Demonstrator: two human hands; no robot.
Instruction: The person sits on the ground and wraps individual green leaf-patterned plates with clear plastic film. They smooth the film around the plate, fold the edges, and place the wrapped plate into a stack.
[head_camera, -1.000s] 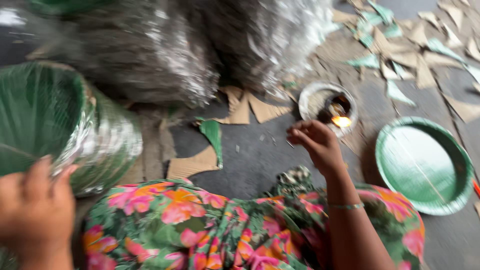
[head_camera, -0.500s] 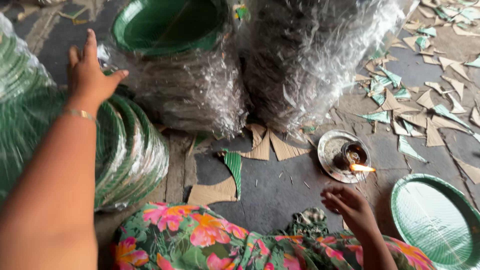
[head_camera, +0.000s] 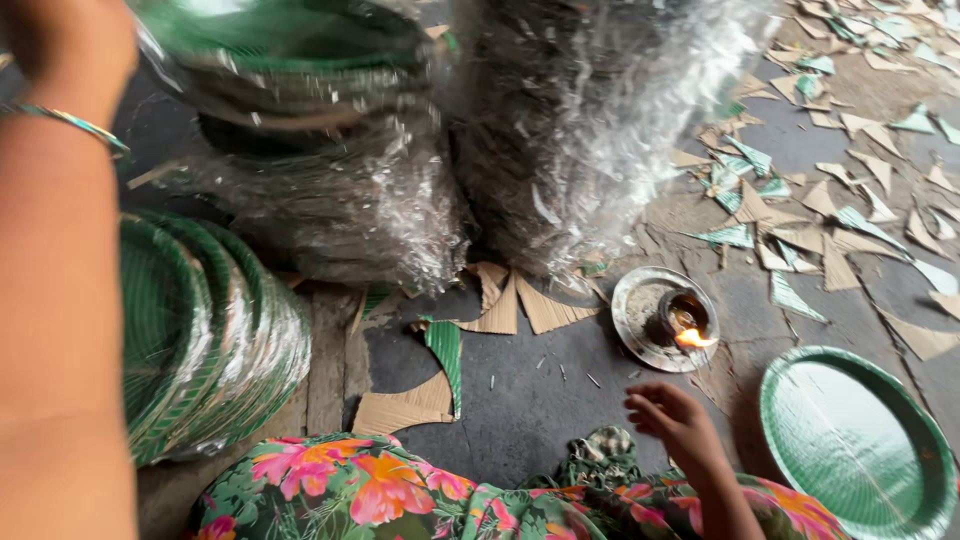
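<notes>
Two plastic-wrapped plate stacks (head_camera: 330, 150) stood on the floor (head_camera: 530, 400), one metal dish (head_camera: 640, 320) held a burning lamp (head_camera: 685, 322), the right hand (head_camera: 675, 420) hovered loosely open, and the left hand's (head_camera: 70, 50) grip was unclear.

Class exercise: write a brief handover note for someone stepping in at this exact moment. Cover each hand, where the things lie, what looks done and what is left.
Left hand: raised at top left, on or just at the wrapped stack of green plates; grip not clear.
Right hand: empty, fingers loosely curled, hovering over the floor just short of the small lit lamp on its metal dish.
Nearby: a second wrapped stack, a leaning stack of plates at left, one loose green plate at right.
Done: two stacks wrapped in clear film.
Left: loose plate unstacked; cardboard offcuts strewn on the floor.
</notes>
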